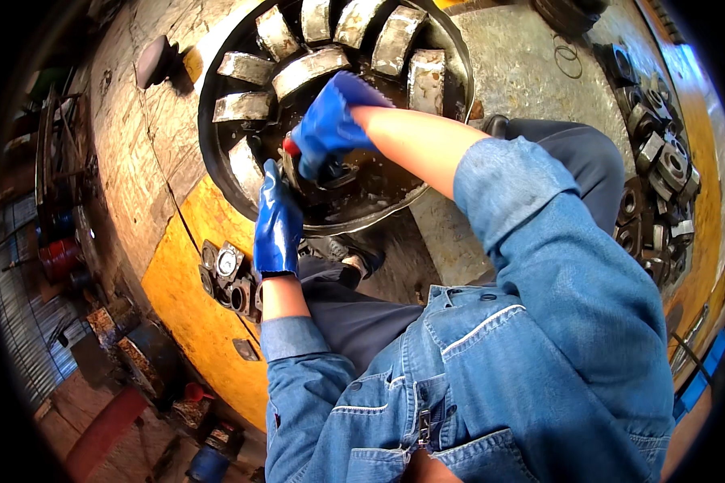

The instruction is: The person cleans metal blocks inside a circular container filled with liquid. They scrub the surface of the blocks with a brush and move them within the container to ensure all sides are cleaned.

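A wide, round black pan (209, 88) holds dark liquid and several curved metal shoes (399, 40), set in a ring along its far side. Another curved shoe (310, 71) lies nearer the middle. My right hand (328, 121), in a blue rubber glove, reaches down into the pan, closed around something with a small red end (291, 146); the rest is hidden under the glove. Below it, a dark curved part (338, 177) shows in the liquid. My left hand (278, 229), also blue-gloved, is at the pan's near-left rim, closed beside a metal edge mostly covered by the gloves.
Several round metal parts (238, 282) sit on the yellow floor panel at left. Many metal parts (660, 161) are heaped at far right. A wire ring (568, 60) lies on the grey metal sheet. My shoe (358, 256) is just below the pan.
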Available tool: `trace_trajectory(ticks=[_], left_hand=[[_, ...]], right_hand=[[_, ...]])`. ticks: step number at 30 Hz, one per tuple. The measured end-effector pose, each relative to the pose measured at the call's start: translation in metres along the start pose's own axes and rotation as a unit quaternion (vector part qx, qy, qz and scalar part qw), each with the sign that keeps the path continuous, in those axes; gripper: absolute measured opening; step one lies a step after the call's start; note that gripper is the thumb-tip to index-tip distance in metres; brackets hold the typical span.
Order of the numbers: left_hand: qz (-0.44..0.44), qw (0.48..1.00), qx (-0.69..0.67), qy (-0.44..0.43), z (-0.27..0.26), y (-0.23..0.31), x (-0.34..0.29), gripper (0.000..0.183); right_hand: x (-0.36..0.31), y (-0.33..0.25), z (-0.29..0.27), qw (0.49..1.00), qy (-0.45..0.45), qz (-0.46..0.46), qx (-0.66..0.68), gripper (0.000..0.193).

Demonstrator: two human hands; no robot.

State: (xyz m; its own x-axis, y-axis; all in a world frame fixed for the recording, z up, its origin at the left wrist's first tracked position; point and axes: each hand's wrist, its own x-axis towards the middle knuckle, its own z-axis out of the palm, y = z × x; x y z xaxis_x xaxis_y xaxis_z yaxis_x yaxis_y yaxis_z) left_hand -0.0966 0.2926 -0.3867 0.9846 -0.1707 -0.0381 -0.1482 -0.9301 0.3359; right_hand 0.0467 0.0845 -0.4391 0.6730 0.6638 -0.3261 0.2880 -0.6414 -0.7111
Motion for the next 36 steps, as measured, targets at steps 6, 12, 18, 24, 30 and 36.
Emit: trace_trajectory(ticks=[6, 12, 18, 24, 30, 36], left_hand=[[-0.001, 0.997, -0.04, 0.058, 0.014, -0.021, -0.003, 0.048], [0.053, 0.994, -0.045, 0.085, 0.0, 0.006, 0.007, 0.041], [0.097, 0.983, -0.088, 0.127, 0.004, 0.003, 0.005, 0.033], [0.007, 0.996, -0.049, 0.081, 0.001, 0.003, 0.0, 0.046], [0.026, 0.993, -0.015, 0.115, 0.011, -0.014, -0.004, 0.049], [-0.044, 0.995, -0.076, 0.054, 0.0, -0.001, -0.002, 0.041]], right_hand=[[-0.048, -0.076, 0.018, 0.886, -0.221, -0.166, -0.374, 0.032], [-0.091, -0.052, 0.03, 0.897, 0.049, -0.273, -0.344, 0.037], [-0.069, -0.069, 0.03, 0.889, -0.021, -0.14, -0.436, 0.036], [-0.045, -0.108, 0.017, 0.935, -0.106, 0.087, -0.327, 0.03], [-0.058, -0.061, -0.008, 0.987, -0.053, 0.149, 0.032, 0.032], [-0.107, -0.03, 0.03, 0.688, 0.194, 0.11, 0.69, 0.041]])
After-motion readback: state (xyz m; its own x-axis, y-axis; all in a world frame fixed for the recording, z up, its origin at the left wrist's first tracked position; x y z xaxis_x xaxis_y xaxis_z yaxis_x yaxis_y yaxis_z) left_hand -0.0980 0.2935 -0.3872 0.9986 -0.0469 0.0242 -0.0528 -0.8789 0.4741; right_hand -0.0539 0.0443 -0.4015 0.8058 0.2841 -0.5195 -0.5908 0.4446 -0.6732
